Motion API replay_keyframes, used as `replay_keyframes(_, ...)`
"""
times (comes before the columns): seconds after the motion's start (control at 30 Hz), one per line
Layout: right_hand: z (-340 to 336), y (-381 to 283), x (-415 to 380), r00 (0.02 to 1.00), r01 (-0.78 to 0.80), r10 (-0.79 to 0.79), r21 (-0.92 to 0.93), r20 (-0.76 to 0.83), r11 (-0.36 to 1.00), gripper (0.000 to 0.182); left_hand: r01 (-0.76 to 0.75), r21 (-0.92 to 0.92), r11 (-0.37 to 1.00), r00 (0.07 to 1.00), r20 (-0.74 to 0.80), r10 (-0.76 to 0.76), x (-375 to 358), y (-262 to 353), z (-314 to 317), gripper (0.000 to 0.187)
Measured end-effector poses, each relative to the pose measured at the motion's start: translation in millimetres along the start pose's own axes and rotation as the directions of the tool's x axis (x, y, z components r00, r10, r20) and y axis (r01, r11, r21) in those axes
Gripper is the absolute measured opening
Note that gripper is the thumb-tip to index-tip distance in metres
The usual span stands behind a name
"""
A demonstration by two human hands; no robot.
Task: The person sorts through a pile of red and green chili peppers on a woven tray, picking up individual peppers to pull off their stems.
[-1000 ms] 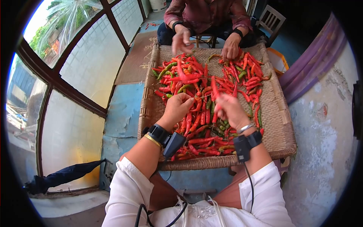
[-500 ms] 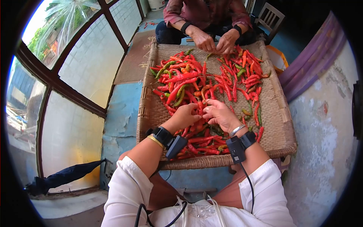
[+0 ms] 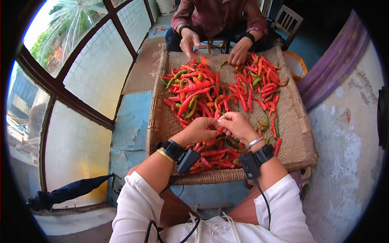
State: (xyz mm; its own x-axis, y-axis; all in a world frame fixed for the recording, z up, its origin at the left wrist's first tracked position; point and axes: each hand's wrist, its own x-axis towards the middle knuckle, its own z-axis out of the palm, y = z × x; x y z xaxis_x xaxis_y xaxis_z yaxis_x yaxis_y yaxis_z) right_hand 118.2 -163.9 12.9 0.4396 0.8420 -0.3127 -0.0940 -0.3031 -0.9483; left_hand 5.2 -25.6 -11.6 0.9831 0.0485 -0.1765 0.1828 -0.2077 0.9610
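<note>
My left hand [image 3: 198, 130] is closed around a red chili pepper [image 3: 220, 129] over the front part of the woven tray [image 3: 298, 133]. My right hand [image 3: 238, 126] pinches the upper end of that pepper, with thumb and fingertips meeting the left hand's fingers. The stem is too small to make out clearly. Below my hands lies a heap of red chili peppers [image 3: 221, 154]. Beyond them spreads a larger pile of red peppers [image 3: 198, 86] with some green ones mixed in. Another group of peppers [image 3: 265, 83] lies toward the right.
Across the tray sits a person in a dark red shirt [image 3: 221, 18], both hands over the far peppers. A windowed wall [image 3: 81, 150] runs along the left, with a folded dark umbrella [image 3: 77, 190]. At right are a purple curtain [image 3: 334, 67], a chair [image 3: 288, 20] and an orange-rimmed container [image 3: 298, 65].
My hands have come closer together, and my right hand has turned inward into a pinch. The other person's hands have separated, one moving left over the pile with a blurred reddish pepper beside it.
</note>
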Motion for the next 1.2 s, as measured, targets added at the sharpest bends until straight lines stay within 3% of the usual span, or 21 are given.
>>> replay_keyframes(0.07,-7.1,-7.8,-2.6,0.992,-0.094,0.097,0.039,-0.083,0.995,0.016,-0.050,0.089,0.995,0.997,-0.050,0.055,0.8,-3.6,-1.6,0.012)
replay_keyframes(0.1,-13.3,-6.4,-0.2,0.992,-0.109,0.110,0.015,-0.069,0.994,0.016,-0.060,0.235,0.970,0.993,-0.089,0.083,-4.0,6.4,-3.4,0.013)
replay_keyframes(0.27,-26.6,-13.2,-4.8,0.994,-0.107,0.106,0.082,0.013,0.991,0.020,-0.164,0.542,0.824,0.959,-0.107,0.262,-2.7,-10.3,-6.3,0.013)
replay_keyframes(0.37,-28.8,-7.6,-2.3,0.999,-0.046,0.045,0.089,0.012,0.995,0.021,-0.150,0.579,0.801,0.962,-0.099,0.253,-4.1,2.5,-4.0,0.013)
replay_keyframes(0.43,-27.0,-9.0,-2.6,0.999,-0.043,0.041,0.096,0.018,0.995,0.019,-0.061,0.577,0.815,0.917,-0.289,0.273,-7.4,9.6,-3.6,0.018)
replay_keyframes(0.47,-26.3,-9.2,-3.2,0.999,-0.034,0.033,0.086,0.017,0.996,0.019,-0.067,0.579,0.813,0.913,-0.294,0.284,-6.0,2.9,-4.7,0.018)
replay_keyframes(0.53,-26.1,-12.2,-5.1,0.989,-0.006,-0.006,0.081,0.149,0.997,0.019,-0.224,0.592,0.774,0.893,-0.193,0.406,-1.3,-7.2,-7.5,0.019)
replay_keyframes(0.6,-23.8,-17.9,-10.0,0.958,-0.059,0.041,0.056,0.284,0.997,0.020,-0.205,0.612,0.763,0.913,-0.162,0.375,-5.5,-8.0,-4.0,0.022)
replay_keyframes(0.67,-19.8,-22.9,-14.1,0.941,-0.078,0.077,-0.010,0.330,0.997,0.019,-0.120,0.585,0.802,0.988,-0.012,0.157,-12.9,-6.8,-0.4,0.022)
replay_keyframes(0.7,-19.3,-24.3,-15.9,0.939,-0.087,0.086,-0.014,0.334,0.996,0.019,-0.204,0.615,0.762,0.968,0.012,0.249,-11.9,-8.7,-0.6,0.020)
replay_keyframes(0.8,-22.3,-25.0,-17.0,0.942,-0.074,0.059,0.033,0.331,0.997,0.019,-0.105,0.666,0.738,0.987,-0.020,0.159,-7.2,-7.9,0.0,0.018)
replay_keyframes(0.87,-30.4,-21.8,-13.3,0.983,0.134,-0.170,0.355,0.073,0.925,0.020,-0.117,0.688,0.716,0.979,-0.041,0.200,-7.7,-5.9,-0.7,0.017)
replay_keyframes(0.9,-33.8,-21.1,-9.8,0.970,0.241,-0.226,0.509,-0.094,0.826,0.020,-0.126,0.678,0.724,0.972,-0.060,0.226,-7.3,-4.8,-0.8,0.016)
replay_keyframes(0.93,-36.1,-21.3,-7.2,0.933,0.359,-0.244,0.625,-0.266,0.693,0.021,-0.137,0.669,0.731,0.965,-0.078,0.251,-6.7,-3.4,-0.4,0.016)
replay_keyframes(0.97,-37.4,-21.7,-5.9,0.885,0.423,-0.152,0.625,-0.439,0.656,0.023,-0.135,0.668,0.732,0.965,-0.078,0.249,-6.0,-0.9,-0.1,0.016)
replay_keyframes(1.0,-42.4,-13.2,-2.8,0.887,0.420,-0.148,0.628,-0.438,0.656,0.023,-0.165,0.637,0.753,0.953,-0.093,0.287,-5.9,2.6,0.0,0.015)
replay_keyframes(1.07,-55.2,11.9,4.9,0.926,0.135,0.161,0.698,-0.341,0.704,0.026,-0.192,0.603,0.774,0.942,-0.108,0.318,-8.1,10.7,2.1,0.014)
replay_keyframes(1.13,-34.8,2.5,-0.2,0.946,0.029,0.164,0.575,-0.281,0.817,0.030,-0.117,0.421,0.899,0.954,-0.203,0.219,-9.5,19.9,4.1,0.014)
replay_keyframes(1.2,-20.4,-4.8,-1.4,0.990,-0.009,0.060,0.362,-0.129,0.932,0.036,-0.158,0.339,0.927,0.937,-0.246,0.249,-7.2,20.1,6.4,0.017)
